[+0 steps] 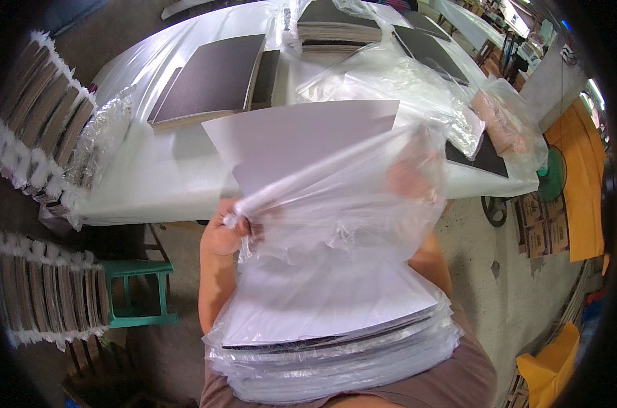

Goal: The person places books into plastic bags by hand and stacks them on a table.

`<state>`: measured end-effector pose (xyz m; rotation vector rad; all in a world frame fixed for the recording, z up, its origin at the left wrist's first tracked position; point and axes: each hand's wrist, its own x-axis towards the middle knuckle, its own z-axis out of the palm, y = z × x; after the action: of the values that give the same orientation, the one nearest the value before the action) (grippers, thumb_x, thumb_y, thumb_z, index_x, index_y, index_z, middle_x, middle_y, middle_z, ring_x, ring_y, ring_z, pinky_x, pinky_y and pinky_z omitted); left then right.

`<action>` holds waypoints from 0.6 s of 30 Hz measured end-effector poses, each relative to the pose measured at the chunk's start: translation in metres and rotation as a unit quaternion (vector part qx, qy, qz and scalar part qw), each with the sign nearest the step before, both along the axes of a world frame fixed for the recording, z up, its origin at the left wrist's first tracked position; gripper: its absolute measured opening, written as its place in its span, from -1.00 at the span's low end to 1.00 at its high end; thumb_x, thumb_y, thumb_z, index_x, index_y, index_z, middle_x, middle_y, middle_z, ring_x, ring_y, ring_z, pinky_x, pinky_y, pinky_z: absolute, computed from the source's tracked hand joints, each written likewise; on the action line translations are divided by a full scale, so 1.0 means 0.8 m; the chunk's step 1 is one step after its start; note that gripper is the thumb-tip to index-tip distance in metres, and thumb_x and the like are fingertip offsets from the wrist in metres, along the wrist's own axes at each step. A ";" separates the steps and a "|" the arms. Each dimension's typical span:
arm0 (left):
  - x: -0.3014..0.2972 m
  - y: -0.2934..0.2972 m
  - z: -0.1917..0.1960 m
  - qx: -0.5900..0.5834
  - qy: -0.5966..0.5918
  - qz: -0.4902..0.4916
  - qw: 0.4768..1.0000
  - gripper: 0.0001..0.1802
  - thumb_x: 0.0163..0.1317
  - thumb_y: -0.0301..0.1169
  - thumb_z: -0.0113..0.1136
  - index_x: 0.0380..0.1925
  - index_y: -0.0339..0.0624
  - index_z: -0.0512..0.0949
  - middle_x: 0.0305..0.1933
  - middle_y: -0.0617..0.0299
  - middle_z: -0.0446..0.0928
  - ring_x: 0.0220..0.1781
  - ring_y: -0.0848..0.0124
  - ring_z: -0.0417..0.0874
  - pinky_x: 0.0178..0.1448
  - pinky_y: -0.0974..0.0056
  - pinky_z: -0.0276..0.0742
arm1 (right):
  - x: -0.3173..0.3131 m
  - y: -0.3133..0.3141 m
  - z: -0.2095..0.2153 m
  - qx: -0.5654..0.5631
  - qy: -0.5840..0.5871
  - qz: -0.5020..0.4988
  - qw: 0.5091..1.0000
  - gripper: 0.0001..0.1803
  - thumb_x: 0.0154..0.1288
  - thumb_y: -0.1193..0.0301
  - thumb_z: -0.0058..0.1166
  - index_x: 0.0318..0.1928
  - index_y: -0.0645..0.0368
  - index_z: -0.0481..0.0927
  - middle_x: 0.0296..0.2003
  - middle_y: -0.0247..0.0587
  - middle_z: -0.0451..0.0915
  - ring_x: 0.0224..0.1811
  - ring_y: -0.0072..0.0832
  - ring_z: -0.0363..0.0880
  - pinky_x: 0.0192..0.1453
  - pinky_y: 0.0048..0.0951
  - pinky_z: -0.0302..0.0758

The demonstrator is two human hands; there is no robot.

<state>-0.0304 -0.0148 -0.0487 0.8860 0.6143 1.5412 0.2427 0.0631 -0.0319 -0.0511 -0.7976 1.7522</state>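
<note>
My left hand (225, 231) pinches the gathered edge of a clear plastic bag (342, 204) at its left side. Through the film on the right, my right hand (412, 178) shows as a blur, and its fingers cannot be made out. A pale flat sheet (302, 136) stands up behind the film, between my hands and the table. On my lap rests a stack of flat sheets in clear plastic (336, 353). The top one is white, with a dark layer just under it.
The table (186, 160) ahead bears black-covered boards (213, 75), loose clear bags (390, 81) and a wrapped pinkish bundle (502, 122). Tall plastic-wrapped stacks (46, 289) stand at left, near a green stool (142, 292). Brown cartons (545, 228) and yellow-orange material (575, 183) are at right.
</note>
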 end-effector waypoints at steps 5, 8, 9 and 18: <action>-0.024 0.017 0.021 0.069 -0.091 0.069 0.991 -0.65 0.14 -0.12 -0.04 -0.42 -0.22 0.45 -0.58 0.24 0.44 -0.38 0.38 0.53 -0.22 0.29 0.43 | -0.010 -0.038 0.003 -0.184 -0.261 0.070 0.945 -0.40 0.05 0.27 0.10 0.09 0.25 0.25 -0.28 -0.33 0.45 -0.41 -0.67 0.38 -0.40 -0.66 0.37; 0.020 0.010 0.057 -0.064 -0.008 0.142 0.988 -0.66 0.11 -0.16 -0.01 -0.38 -0.26 0.47 -0.58 0.24 0.45 -0.43 0.41 0.52 -0.26 0.35 0.41 | 0.002 -0.018 -0.037 0.086 -0.359 0.277 0.887 -0.45 -0.01 0.15 0.14 -0.07 0.25 0.40 -0.23 -0.19 0.46 -0.36 -0.53 0.45 -0.32 -0.52 0.44; 0.018 -0.001 0.050 -0.097 0.047 0.114 0.988 -0.67 0.09 -0.19 0.03 -0.37 -0.27 0.47 -0.57 0.24 0.46 -0.44 0.42 0.52 -0.29 0.36 0.40 | 0.008 -0.004 -0.038 0.108 -0.261 0.298 0.912 -0.48 0.03 0.14 0.08 -0.08 0.25 0.41 -0.25 -0.18 0.46 -0.34 -0.50 0.46 -0.29 -0.49 0.44; -0.051 0.017 -0.050 0.014 0.088 -0.199 0.976 -0.43 -0.36 -0.55 0.40 -0.22 -0.31 0.41 -0.45 0.17 0.49 -0.55 0.42 0.51 -0.52 0.39 0.39 | 0.035 0.011 -0.017 0.048 0.087 -0.052 0.994 -0.39 0.22 -0.07 -0.35 -0.09 0.26 0.39 -0.23 -0.09 0.46 -0.19 -0.27 0.49 -0.11 -0.25 0.44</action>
<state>-0.0714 -0.0010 -0.0886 1.1017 0.5041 1.1216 0.2711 0.0717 -0.0457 0.1211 -0.7371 1.5942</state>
